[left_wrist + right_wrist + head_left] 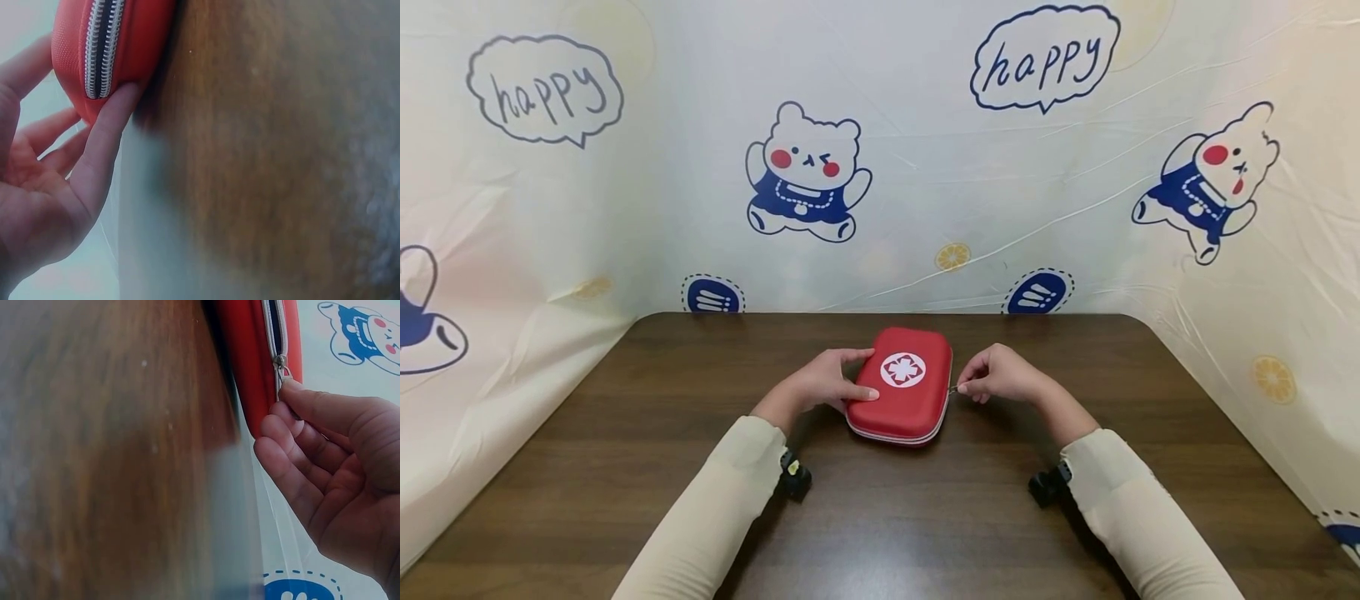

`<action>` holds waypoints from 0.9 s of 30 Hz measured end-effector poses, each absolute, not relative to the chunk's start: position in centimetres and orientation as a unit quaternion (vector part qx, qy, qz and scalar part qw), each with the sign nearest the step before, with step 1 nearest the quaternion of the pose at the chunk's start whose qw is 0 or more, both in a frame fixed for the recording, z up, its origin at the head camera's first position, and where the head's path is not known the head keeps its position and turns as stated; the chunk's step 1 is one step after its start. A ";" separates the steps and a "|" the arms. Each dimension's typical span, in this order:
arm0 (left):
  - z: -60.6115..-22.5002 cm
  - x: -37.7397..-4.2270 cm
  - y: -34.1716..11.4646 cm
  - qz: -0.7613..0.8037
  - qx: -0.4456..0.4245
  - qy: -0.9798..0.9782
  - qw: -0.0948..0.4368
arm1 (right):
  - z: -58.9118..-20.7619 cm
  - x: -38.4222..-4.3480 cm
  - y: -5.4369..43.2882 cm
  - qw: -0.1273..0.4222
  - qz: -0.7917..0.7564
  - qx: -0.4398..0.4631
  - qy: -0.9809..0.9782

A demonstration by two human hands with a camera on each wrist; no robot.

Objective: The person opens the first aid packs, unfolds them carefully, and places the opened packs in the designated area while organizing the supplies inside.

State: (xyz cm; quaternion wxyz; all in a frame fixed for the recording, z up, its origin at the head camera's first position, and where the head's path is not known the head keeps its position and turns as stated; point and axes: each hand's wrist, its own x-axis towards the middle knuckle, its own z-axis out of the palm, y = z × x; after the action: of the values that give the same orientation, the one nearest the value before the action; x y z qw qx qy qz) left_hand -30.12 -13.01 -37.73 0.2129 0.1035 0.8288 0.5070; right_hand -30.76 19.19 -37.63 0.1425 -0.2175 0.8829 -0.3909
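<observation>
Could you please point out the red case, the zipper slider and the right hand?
Red case (901, 402): head view, on its lid just below the emblem.
Zipper slider (280, 362): right wrist view, on its metal body.
Right hand (1006, 374): head view, on the hand's middle.

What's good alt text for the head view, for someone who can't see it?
A person's left hand grips a red zippered case with a round emblem while the right hand pinches its zipper pull. The case sits on a brown table before a cartoon-bear backdrop.
</observation>
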 end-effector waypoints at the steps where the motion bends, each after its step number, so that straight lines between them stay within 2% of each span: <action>1: -37.7 -30.1 -13.0 0.507 0.105 0.828 0.216 | -37.7 -30.8 19.3 0.141 -0.392 -0.215 0.883; 14: -37.6 -30.1 -13.4 0.498 0.135 0.822 0.242 | -37.8 -31.2 19.9 0.130 -0.385 -0.203 0.891; 27: -37.4 -29.8 -13.7 0.480 0.168 0.821 0.261 | -38.5 -32.2 21.1 0.087 -0.381 -0.164 0.906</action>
State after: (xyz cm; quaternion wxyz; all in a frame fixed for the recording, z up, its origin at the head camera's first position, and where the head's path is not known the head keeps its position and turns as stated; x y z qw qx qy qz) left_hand -29.75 -13.70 -37.43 0.2605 0.1681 0.8206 0.4800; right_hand -32.20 21.09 -38.49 0.0870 -0.1642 0.9059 -0.3806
